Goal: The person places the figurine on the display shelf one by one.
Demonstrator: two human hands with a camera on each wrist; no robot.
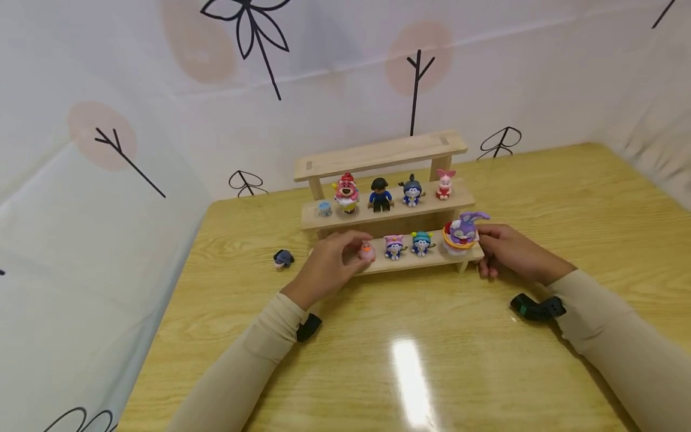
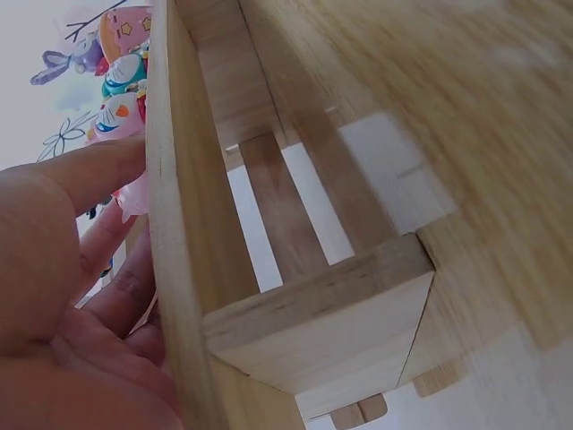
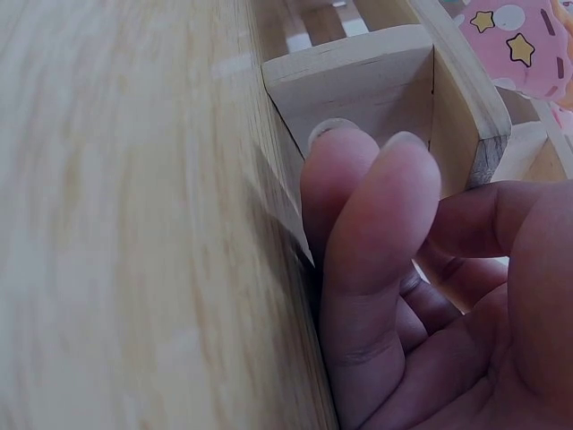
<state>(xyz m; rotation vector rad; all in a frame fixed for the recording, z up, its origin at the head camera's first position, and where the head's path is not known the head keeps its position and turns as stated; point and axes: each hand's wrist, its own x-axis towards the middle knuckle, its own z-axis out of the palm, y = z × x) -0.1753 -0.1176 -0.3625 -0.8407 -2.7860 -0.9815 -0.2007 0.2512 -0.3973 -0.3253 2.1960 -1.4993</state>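
Observation:
My left hand [image 1: 332,258] pinches a small pink duck figure [image 1: 367,251] at the left end of the lower step of a wooden tiered shelf [image 1: 378,157]. In the left wrist view the fingers [image 2: 89,175] partly cover the duck [image 2: 134,195]. My right hand [image 1: 513,249] holds the right end of that step, beside a purple rabbit figure [image 1: 463,230] in a round cup. Its fingers [image 3: 380,215] lie by the shelf's end leg [image 3: 367,90] in the right wrist view. Between duck and rabbit sit a pink-hatted figure [image 1: 394,246] and a teal-hatted figure [image 1: 421,243].
On the middle step stand a small blue figure [image 1: 324,209], a pink bear [image 1: 346,193], a black-haired doll [image 1: 380,195], a dark-hatted figure [image 1: 412,191] and a piglet [image 1: 445,185]. A grey-blue donkey figure [image 1: 283,258] lies on the wooden table [image 1: 335,372] at left.

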